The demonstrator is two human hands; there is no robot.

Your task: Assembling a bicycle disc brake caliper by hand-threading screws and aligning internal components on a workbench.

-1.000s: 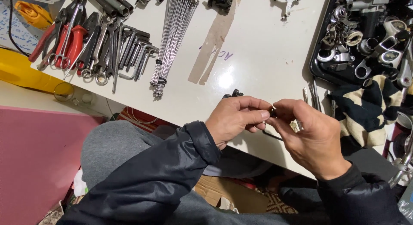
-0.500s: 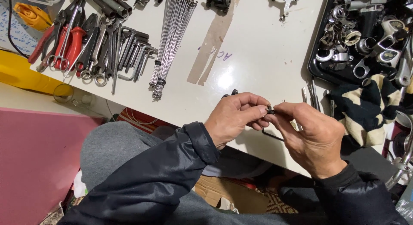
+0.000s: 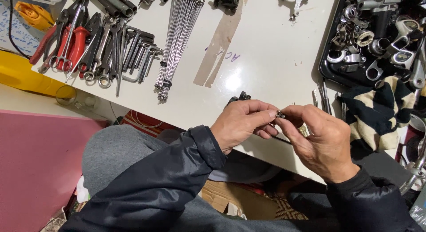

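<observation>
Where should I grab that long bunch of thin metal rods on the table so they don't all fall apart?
Probably at the near end of the bundle of thin metal rods, by the dark bands that tie them. Come from above and pinch across the bundle from both sides. There the rods sit tight together; toward the far end they fan out loose.

A white workbench [image 3: 266, 50] carries a bundle of steel spokes [image 3: 177, 41] at its middle; left of the spokes lie hex keys, wrenches and red-handled pliers [image 3: 73, 43], while right of them sit a tan tape strip [image 3: 219, 48] and a black parts tray [image 3: 377, 37].
</observation>
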